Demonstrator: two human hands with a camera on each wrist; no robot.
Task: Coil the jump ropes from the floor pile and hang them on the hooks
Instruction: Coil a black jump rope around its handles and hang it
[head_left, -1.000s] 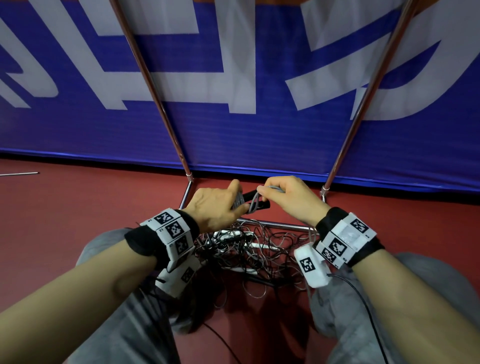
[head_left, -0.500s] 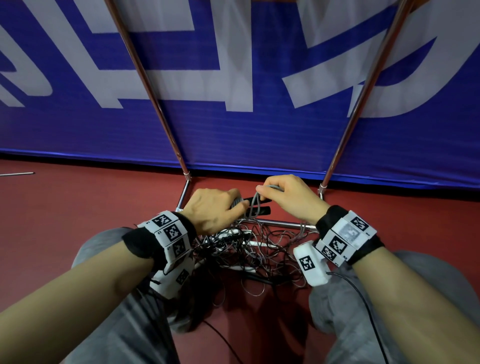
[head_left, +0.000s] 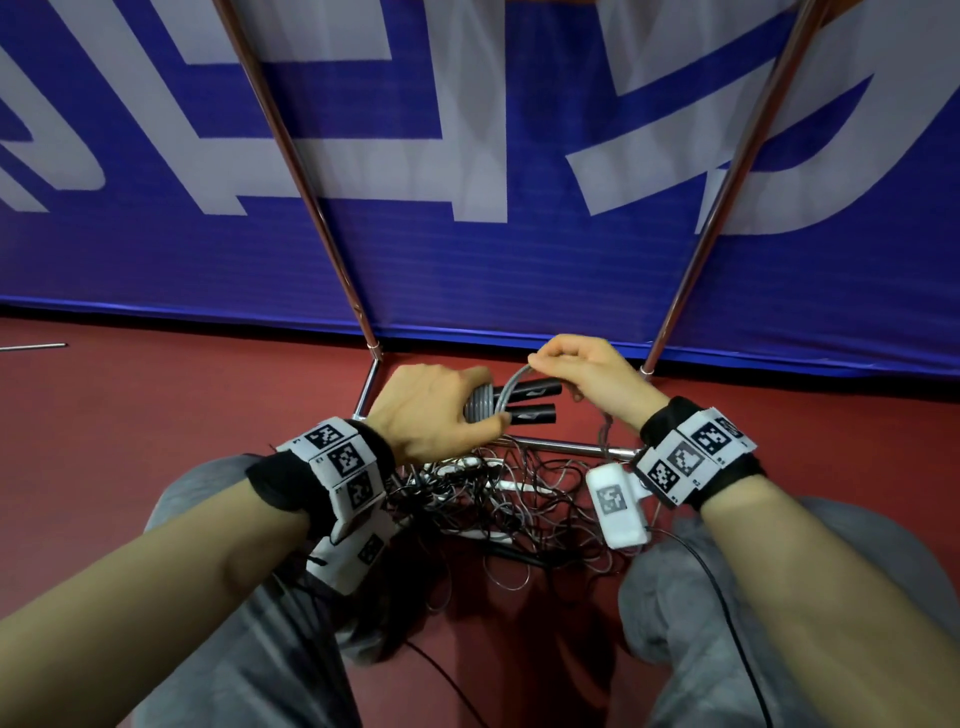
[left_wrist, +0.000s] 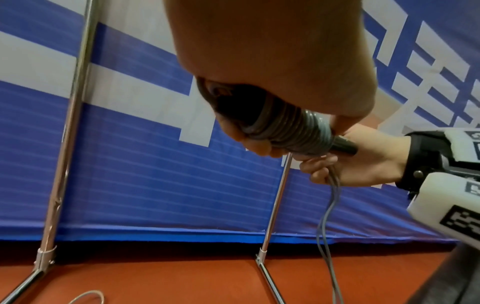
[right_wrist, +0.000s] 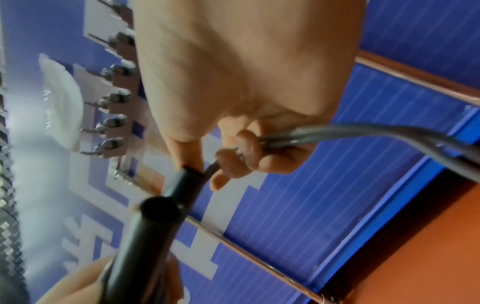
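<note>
Left hand (head_left: 431, 410) grips the pair of black handles (head_left: 530, 400) side by side, fingers and thumb curled round them and round the grey rope windings (left_wrist: 293, 131) stacked tight on the shafts; the left wrist view shows the turns packed one against the next, reaching close to the handle ends. Right hand (head_left: 582, 371) pinches the free grey cord (head_left: 511, 384) between thumb and curled fingertips and holds it arched over the top of the handles. Compared with a second ago, the right hand sits higher and the cord loop has come up over the handles, where it was low and close to the left thumb: judged one more turn going on. Slack cord (left_wrist: 327, 216) hangs as a doubled strand below the right hand toward the red floor (head_left: 130, 405), so little rope seems left to wind; end not visible. Remaining ropes lie in a tangled pile (head_left: 498, 499) on the floor between the knees, just in front of the chrome rack base bar (head_left: 566, 445). Row of hooks (right_wrist: 109, 107) shows in the right wrist view, blurred, against the blue banner (head_left: 467, 260). Judgement: first bundle almost wound, hanging not yet begun.
</note>
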